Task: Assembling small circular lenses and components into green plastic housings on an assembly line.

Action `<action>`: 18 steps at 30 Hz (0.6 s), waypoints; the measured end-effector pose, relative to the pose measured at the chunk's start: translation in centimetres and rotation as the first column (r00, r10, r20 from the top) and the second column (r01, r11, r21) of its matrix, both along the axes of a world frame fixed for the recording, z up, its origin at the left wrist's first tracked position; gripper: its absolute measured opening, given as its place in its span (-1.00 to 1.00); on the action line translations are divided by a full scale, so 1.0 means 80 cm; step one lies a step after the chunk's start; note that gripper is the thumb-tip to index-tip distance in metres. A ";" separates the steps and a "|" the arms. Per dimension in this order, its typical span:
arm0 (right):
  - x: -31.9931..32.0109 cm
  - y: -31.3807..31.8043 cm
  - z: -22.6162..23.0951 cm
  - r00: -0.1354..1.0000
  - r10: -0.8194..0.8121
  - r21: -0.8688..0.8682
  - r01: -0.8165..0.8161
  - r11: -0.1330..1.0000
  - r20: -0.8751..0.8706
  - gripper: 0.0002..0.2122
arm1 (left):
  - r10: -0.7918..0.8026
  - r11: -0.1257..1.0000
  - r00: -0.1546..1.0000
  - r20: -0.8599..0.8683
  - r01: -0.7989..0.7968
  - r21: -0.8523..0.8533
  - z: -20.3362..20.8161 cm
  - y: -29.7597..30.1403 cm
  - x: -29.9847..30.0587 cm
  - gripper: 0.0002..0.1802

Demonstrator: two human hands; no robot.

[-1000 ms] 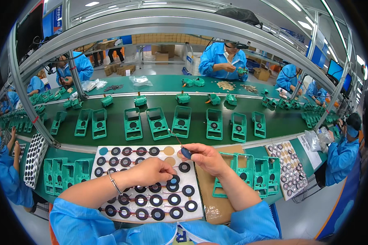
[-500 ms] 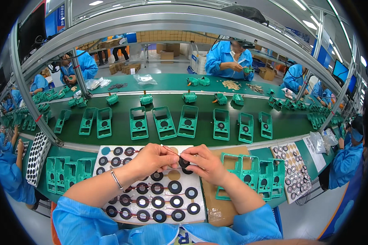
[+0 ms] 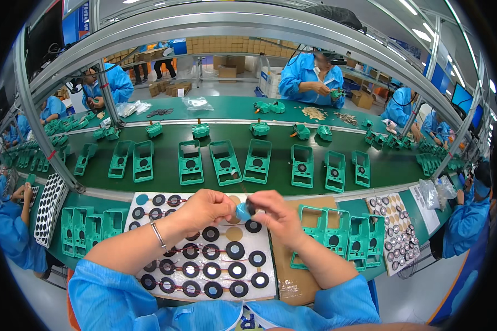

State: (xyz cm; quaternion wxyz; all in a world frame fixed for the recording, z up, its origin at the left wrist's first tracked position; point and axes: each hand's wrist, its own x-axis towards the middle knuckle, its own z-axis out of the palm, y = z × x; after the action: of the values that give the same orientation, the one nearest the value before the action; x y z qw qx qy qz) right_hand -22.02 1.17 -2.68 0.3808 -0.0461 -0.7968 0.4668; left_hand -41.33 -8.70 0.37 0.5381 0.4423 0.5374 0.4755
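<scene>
My two hands meet over a white foam sheet (image 3: 265,251) bearing rows of black round speakers (image 3: 235,250) with red wires. My right hand (image 3: 279,215), slightly blurred, pinches one black speaker (image 3: 250,207) at its edge. My left hand (image 3: 204,212) is closed, its thumb and fingertips at the left edge of a thin blue disc (image 3: 242,212) beside that speaker. Whether the disc still touches the speaker cannot be made out. Another blue disc (image 3: 142,199) lies at the sheet's far left corner.
Green plastic housings (image 3: 337,231) stand on cardboard at right; more housings (image 3: 94,226) sit at left. A green conveyor (image 3: 215,190) carries further housings ahead. Another sheet of round parts (image 3: 395,237) lies far right. A metal frame (image 3: 248,25) spans overhead; co-workers (image 3: 312,80) sit around.
A blue disc now shows between my hands, where only the dark speaker showed before. My right hand has blurred and turned slightly, drawing a little away from the left.
</scene>
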 end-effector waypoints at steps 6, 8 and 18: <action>0.012 0.030 0.003 0.984 -0.066 -0.315 0.010 0.949 -0.168 -0.66 | 0.170 0.957 0.409 -0.896 0.150 0.250 -0.013 0.007 -0.009 -0.92; 0.015 0.033 0.002 0.985 -0.014 -0.382 -0.053 0.923 -0.171 -0.65 | 0.267 0.914 0.238 -0.934 0.245 0.324 -0.006 0.006 0.000 -0.92; 0.032 0.056 0.019 0.970 -0.139 -0.402 0.048 0.914 -0.198 -0.74 | 0.275 0.922 0.165 -0.947 0.234 0.309 0.036 0.068 -0.007 -0.90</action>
State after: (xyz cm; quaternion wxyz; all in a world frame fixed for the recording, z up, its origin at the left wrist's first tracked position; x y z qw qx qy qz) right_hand -19.48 5.64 -1.19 0.4725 -0.1075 -0.6356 0.6009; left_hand -41.91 -3.29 3.24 -0.0439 0.7317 0.6564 0.1784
